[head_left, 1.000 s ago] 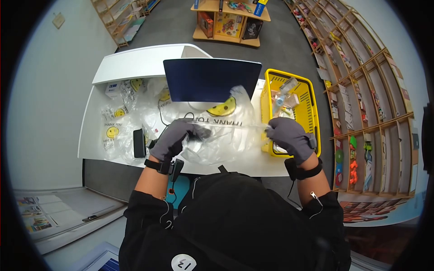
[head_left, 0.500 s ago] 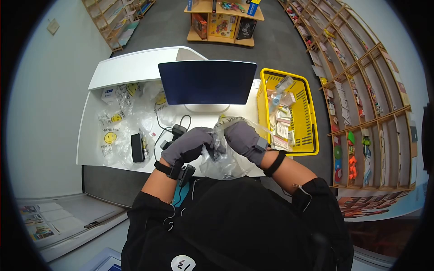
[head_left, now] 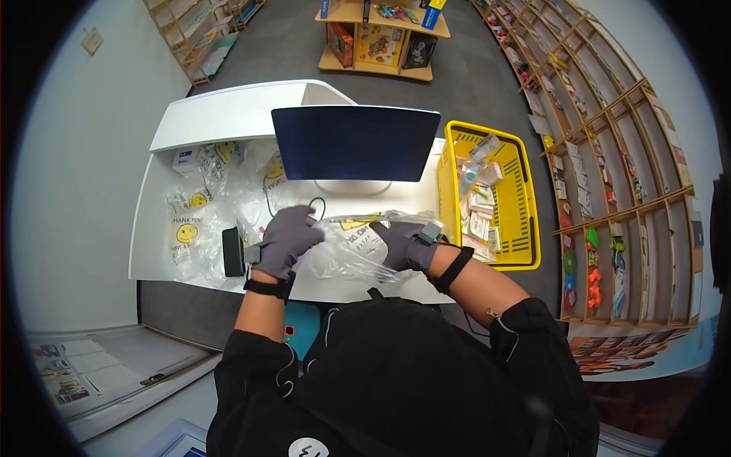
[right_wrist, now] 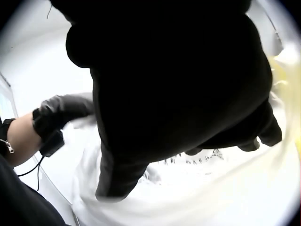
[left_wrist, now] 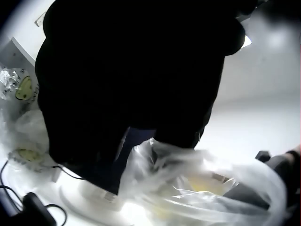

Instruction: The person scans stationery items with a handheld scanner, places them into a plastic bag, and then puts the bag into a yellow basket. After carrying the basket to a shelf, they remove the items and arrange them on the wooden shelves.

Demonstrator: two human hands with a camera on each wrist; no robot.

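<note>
A clear plastic bag with a yellow smiley print and lettering lies spread between my two gloved hands over the counter. My left hand pinches the bag's edge at its left side, the fingertips right at the film. In the left wrist view the mouth of the bag gapes in a wide loop beside that hand. My right hand is at the bag's right end. Its thumb and fingers stand spread apart against the film in the right wrist view.
A yellow basket with small boxes and a bottle stands at the right. Behind the bag is a monitor. More smiley bags and a black box-shaped object lie at the left of the counter, with cables nearby.
The bag was stretched between the hands, then bunched as they came together. Now the hands have parted, the left moving left, and the bag is spread with its mouth open.
</note>
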